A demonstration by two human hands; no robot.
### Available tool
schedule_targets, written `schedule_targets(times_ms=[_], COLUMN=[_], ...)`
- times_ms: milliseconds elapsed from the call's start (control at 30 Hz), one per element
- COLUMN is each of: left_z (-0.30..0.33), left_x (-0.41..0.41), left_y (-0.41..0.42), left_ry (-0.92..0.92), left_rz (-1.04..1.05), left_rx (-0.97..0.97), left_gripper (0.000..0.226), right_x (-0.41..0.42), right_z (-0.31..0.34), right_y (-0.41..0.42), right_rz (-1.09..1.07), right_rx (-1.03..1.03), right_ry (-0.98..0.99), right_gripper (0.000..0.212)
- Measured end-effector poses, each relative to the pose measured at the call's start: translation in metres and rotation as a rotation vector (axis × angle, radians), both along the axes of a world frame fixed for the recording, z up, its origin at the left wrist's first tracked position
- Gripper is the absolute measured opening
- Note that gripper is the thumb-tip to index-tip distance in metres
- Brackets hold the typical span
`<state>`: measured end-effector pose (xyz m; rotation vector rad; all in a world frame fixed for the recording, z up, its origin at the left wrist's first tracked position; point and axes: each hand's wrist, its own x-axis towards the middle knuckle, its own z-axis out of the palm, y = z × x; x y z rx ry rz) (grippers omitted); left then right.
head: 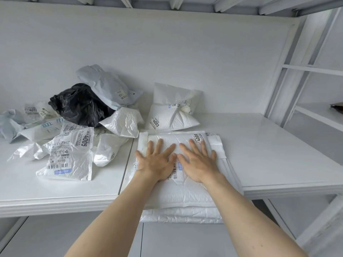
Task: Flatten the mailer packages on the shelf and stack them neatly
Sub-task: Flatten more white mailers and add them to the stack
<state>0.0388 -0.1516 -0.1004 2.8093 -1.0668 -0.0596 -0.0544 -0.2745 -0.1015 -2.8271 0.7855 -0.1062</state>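
A stack of flattened white bubble mailers lies on the white shelf, its near end hanging over the front edge. My left hand and my right hand lie side by side, palms down and fingers spread, flat on the top mailer, which carries a label reading 4009. Behind the stack a puffy white mailer labelled 4003 leans at the back wall. To the left sits a heap of crumpled mailers: a white one marked 4005, a black bag, a grey one.
More crumpled grey and white bags lie at the far left of the shelf. A seam splits the shelf boards just left of the stack. White uprights and side shelves stand at the right. Another shelf runs overhead.
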Motion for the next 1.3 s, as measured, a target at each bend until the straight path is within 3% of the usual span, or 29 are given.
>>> schedule_targets(times_ms=[933, 1133, 1200, 1233, 1300], left_z=[-0.008, 0.001, 0.005, 0.008, 0.017], left_x=[0.001, 0.006, 0.007, 0.008, 0.010], left_y=[-0.001, -0.001, 0.003, 0.006, 0.019], left_ry=[0.005, 0.199, 0.236, 0.293, 0.541], left_rz=[-0.013, -0.022, -0.033, -0.029, 0.065], left_rx=[0.077, 0.045, -0.049, -0.203, -0.745], left_gripper=[0.051, 0.056, 0.054, 0.050, 0.035], right_x=[0.004, 0.002, 0.003, 0.003, 0.002], right_z=[-0.007, -0.005, -0.004, -0.003, 0.000], right_y=[-0.003, -0.005, -0.005, -0.004, -0.003], right_rz=[0.010, 0.016, 0.018, 0.017, 0.003], right_rx=[-0.038, -0.018, 0.002, 0.008, -0.004], right_ry=[0.098, 0.103, 0.103, 0.093, 0.051], right_gripper=[0.057, 0.054, 0.054, 0.053, 0.051])
